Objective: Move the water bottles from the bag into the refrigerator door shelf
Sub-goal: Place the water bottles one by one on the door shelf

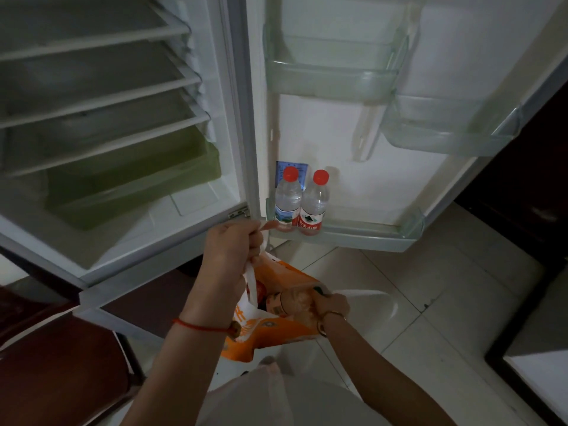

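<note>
orange bag (267, 330) hangs from my left hand (233, 250), fingers clenched on its white handles. my right hand (330, 305) reaches inside, wrapped around a bottle (292, 302). two red-capped bottles (302, 201) stand at the left end of the bottom door shelf (368, 235).

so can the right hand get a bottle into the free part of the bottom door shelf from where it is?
Probably yes. The right hand is down in the bag, gripping something there. The bottom door shelf stands open above it, with two bottles at its left end and the rest free; nothing blocks the way up.
</note>
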`<move>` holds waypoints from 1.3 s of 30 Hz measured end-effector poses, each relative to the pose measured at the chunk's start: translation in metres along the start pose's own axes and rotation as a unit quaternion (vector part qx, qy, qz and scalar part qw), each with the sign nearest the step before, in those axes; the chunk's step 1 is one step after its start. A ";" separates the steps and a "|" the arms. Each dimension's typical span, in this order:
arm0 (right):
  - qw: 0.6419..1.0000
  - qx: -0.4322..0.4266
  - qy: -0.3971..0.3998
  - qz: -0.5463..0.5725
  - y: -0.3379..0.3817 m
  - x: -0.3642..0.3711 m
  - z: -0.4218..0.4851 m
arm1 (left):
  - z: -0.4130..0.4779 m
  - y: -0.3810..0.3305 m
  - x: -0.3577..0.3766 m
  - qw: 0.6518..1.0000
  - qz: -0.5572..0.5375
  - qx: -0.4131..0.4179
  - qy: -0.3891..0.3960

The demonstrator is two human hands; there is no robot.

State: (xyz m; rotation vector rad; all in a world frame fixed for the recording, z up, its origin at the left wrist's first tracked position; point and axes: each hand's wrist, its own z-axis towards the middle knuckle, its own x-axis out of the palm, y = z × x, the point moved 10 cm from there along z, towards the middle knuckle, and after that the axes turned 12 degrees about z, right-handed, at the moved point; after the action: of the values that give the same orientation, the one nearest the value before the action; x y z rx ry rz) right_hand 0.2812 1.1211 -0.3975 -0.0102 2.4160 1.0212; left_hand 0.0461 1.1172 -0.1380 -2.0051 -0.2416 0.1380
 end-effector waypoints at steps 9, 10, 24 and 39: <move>0.944 -0.321 0.017 -0.070 0.082 -0.009 -0.051 | 0.005 -0.007 -0.024 0.999 -0.039 -0.008 -0.014; 0.930 -0.359 0.020 -0.081 0.091 -0.011 -0.059 | 0.006 -0.008 -0.021 0.999 -0.039 -0.010 -0.012; 0.852 -0.522 -0.032 0.001 0.177 -0.083 -0.110 | 0.044 -0.016 0.017 0.999 0.005 0.012 0.043; 0.783 -0.607 -0.136 0.037 0.260 -0.151 -0.106 | 0.066 -0.006 0.044 0.992 0.040 -0.044 0.112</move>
State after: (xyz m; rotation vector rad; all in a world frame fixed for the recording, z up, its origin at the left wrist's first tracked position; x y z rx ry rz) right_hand 0.3127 1.2081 -0.0921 -0.1975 1.1483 2.2355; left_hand 0.0744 1.1874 -0.1607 -2.0990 -0.0245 -0.0477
